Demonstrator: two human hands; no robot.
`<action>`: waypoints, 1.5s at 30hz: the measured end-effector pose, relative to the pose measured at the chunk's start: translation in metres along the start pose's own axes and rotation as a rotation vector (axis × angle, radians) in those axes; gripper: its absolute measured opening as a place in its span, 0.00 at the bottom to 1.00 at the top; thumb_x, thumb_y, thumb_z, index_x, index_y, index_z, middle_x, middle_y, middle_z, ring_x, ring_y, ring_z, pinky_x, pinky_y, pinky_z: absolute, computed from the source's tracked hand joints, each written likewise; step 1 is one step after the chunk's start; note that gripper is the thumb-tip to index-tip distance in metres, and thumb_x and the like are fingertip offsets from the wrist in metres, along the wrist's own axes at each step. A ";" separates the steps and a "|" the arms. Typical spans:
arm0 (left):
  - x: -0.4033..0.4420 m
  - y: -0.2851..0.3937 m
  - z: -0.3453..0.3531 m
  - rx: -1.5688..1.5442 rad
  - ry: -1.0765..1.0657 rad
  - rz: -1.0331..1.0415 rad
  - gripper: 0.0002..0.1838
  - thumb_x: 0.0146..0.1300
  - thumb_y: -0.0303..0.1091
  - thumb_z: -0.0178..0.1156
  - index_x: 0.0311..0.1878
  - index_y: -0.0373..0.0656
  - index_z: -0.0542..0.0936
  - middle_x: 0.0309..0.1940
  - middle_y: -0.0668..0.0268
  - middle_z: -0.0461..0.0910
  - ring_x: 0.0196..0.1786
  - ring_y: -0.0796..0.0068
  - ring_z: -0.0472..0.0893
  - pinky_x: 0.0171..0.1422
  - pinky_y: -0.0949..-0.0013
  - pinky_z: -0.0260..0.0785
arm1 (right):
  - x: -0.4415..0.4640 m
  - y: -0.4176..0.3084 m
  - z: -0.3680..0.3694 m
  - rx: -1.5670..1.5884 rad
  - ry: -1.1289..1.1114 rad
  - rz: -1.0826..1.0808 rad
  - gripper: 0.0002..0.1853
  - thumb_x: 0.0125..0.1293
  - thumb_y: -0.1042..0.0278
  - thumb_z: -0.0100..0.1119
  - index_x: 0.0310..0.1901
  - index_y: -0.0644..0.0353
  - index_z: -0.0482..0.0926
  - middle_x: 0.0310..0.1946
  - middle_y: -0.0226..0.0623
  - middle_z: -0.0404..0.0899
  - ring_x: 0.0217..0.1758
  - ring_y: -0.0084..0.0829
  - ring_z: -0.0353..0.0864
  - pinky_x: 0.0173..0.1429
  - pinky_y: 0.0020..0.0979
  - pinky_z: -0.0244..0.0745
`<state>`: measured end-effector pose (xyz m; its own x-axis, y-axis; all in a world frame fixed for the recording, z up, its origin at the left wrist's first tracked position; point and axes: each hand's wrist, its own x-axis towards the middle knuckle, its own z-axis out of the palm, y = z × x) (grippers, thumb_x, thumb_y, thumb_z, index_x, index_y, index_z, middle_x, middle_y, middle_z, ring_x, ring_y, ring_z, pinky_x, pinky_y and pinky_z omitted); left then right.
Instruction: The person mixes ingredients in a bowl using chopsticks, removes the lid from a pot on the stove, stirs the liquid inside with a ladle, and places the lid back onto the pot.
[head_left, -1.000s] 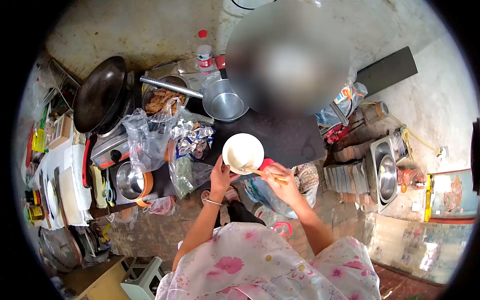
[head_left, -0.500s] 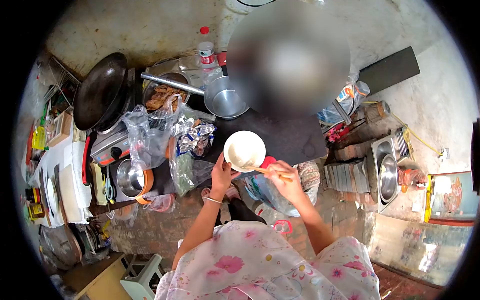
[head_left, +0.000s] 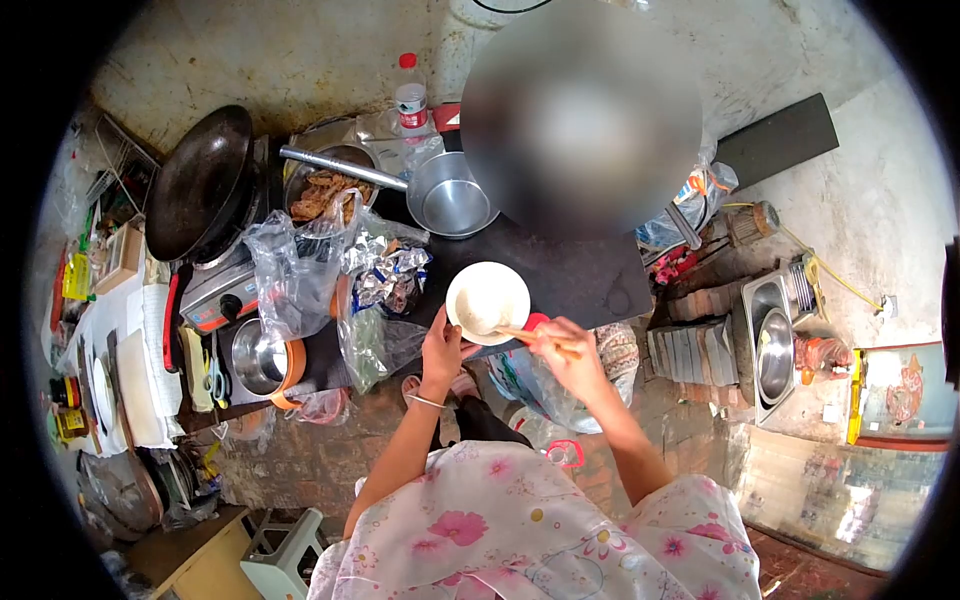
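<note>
A white bowl with pale contents is at the front edge of the dark counter. My left hand grips the bowl's near left side, thumb at the rim. In my right hand are wooden chopsticks, closed in the fingers. Their tips reach into the bowl from the right. What exactly the bowl contains is too pale to make out. Behind the bowl stands a metal saucepan with a long handle.
Left of the bowl lie plastic bags and crumpled foil packaging. Beyond are a pan of browned food, a bottle and a black wok. An orange-handled pot sits front left; a sink is at right.
The chopsticks have shifted slightly within the bowl, with my right hand turning a little. My left hand and the bowl stay nearly in place.
</note>
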<state>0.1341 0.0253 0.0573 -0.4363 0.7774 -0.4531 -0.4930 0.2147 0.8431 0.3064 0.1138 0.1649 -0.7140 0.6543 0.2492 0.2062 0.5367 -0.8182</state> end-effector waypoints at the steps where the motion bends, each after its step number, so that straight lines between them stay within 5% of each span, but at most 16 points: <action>1: 0.001 -0.002 -0.001 -0.001 0.001 0.000 0.24 0.64 0.19 0.41 0.64 0.43 0.59 0.39 0.59 0.72 0.41 0.63 0.80 0.43 0.62 0.79 | 0.005 -0.005 -0.004 0.029 0.013 0.138 0.06 0.60 0.74 0.53 0.31 0.68 0.76 0.26 0.42 0.74 0.28 0.37 0.75 0.33 0.31 0.71; 4: 0.002 -0.003 0.000 -0.001 0.006 0.007 0.24 0.64 0.19 0.41 0.64 0.43 0.58 0.39 0.60 0.72 0.40 0.64 0.80 0.43 0.62 0.79 | 0.006 -0.009 -0.001 0.191 0.061 0.365 0.07 0.60 0.73 0.54 0.34 0.68 0.77 0.25 0.42 0.75 0.29 0.36 0.76 0.33 0.31 0.71; 6: 0.001 -0.002 0.000 -0.030 -0.001 0.002 0.24 0.64 0.19 0.41 0.64 0.43 0.59 0.38 0.60 0.71 0.40 0.64 0.80 0.43 0.62 0.79 | 0.001 -0.010 0.004 0.054 -0.007 0.110 0.07 0.60 0.72 0.54 0.35 0.68 0.77 0.25 0.42 0.75 0.29 0.35 0.76 0.32 0.31 0.71; 7: 0.003 -0.003 -0.001 -0.032 0.001 0.003 0.24 0.64 0.19 0.41 0.64 0.43 0.59 0.38 0.60 0.71 0.40 0.64 0.80 0.43 0.62 0.79 | -0.002 -0.009 0.010 0.069 0.040 0.140 0.09 0.62 0.71 0.53 0.33 0.70 0.77 0.26 0.42 0.77 0.25 0.30 0.80 0.27 0.26 0.74; 15: 0.000 0.002 0.003 -0.007 0.042 -0.037 0.24 0.64 0.18 0.41 0.64 0.43 0.59 0.38 0.60 0.71 0.40 0.62 0.80 0.43 0.61 0.79 | 0.019 -0.011 -0.003 -0.102 0.084 0.034 0.09 0.62 0.71 0.53 0.33 0.70 0.77 0.25 0.44 0.76 0.24 0.33 0.80 0.26 0.27 0.74; 18: 0.000 0.001 0.002 -0.009 0.027 -0.023 0.24 0.64 0.18 0.42 0.64 0.43 0.59 0.37 0.61 0.71 0.39 0.62 0.80 0.43 0.61 0.79 | 0.014 0.001 0.004 -0.094 0.159 0.125 0.07 0.60 0.72 0.54 0.33 0.69 0.77 0.26 0.41 0.77 0.26 0.31 0.77 0.31 0.29 0.72; 20: 0.001 -0.001 0.002 -0.019 0.035 -0.018 0.24 0.64 0.18 0.42 0.64 0.43 0.59 0.36 0.61 0.71 0.39 0.62 0.80 0.43 0.61 0.79 | 0.004 0.008 0.014 0.298 0.244 0.471 0.09 0.62 0.72 0.54 0.33 0.71 0.77 0.27 0.39 0.79 0.26 0.25 0.78 0.33 0.25 0.74; 24: 0.002 -0.006 -0.001 -0.003 0.032 0.005 0.25 0.64 0.18 0.42 0.64 0.44 0.58 0.35 0.61 0.71 0.39 0.63 0.80 0.42 0.60 0.79 | 0.001 0.041 0.025 0.306 0.287 0.282 0.10 0.64 0.72 0.52 0.37 0.73 0.75 0.28 0.41 0.80 0.27 0.24 0.81 0.33 0.21 0.77; 30: 0.004 -0.009 0.000 -0.039 0.042 0.004 0.25 0.63 0.19 0.42 0.64 0.42 0.58 0.34 0.62 0.70 0.38 0.64 0.80 0.41 0.61 0.80 | -0.007 0.038 0.024 0.510 0.313 0.545 0.09 0.63 0.75 0.53 0.40 0.74 0.75 0.31 0.42 0.79 0.31 0.29 0.82 0.36 0.25 0.79; 40: 0.005 -0.008 -0.002 -0.045 0.021 -0.006 0.25 0.64 0.19 0.43 0.64 0.44 0.59 0.34 0.62 0.70 0.38 0.65 0.80 0.41 0.61 0.80 | 0.014 0.012 0.018 0.299 0.253 0.369 0.07 0.61 0.74 0.55 0.32 0.70 0.77 0.26 0.38 0.79 0.26 0.22 0.80 0.29 0.22 0.74; 42: 0.004 -0.009 -0.001 -0.031 0.029 0.001 0.25 0.64 0.19 0.43 0.64 0.44 0.59 0.35 0.62 0.71 0.38 0.65 0.80 0.41 0.62 0.80 | 0.023 0.006 0.000 0.103 0.347 0.370 0.09 0.62 0.73 0.53 0.31 0.70 0.77 0.25 0.39 0.79 0.23 0.25 0.80 0.28 0.22 0.73; 45: 0.004 -0.008 0.000 0.002 0.033 0.018 0.25 0.64 0.19 0.43 0.64 0.44 0.59 0.35 0.61 0.72 0.38 0.65 0.80 0.41 0.62 0.80 | 0.011 -0.005 -0.001 -0.033 0.198 0.318 0.08 0.61 0.71 0.52 0.32 0.68 0.77 0.25 0.42 0.78 0.28 0.33 0.80 0.31 0.28 0.73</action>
<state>0.1367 0.0267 0.0490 -0.4697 0.7610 -0.4476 -0.4833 0.2027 0.8517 0.2987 0.1188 0.1723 -0.4685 0.8795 0.0836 0.4201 0.3050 -0.8547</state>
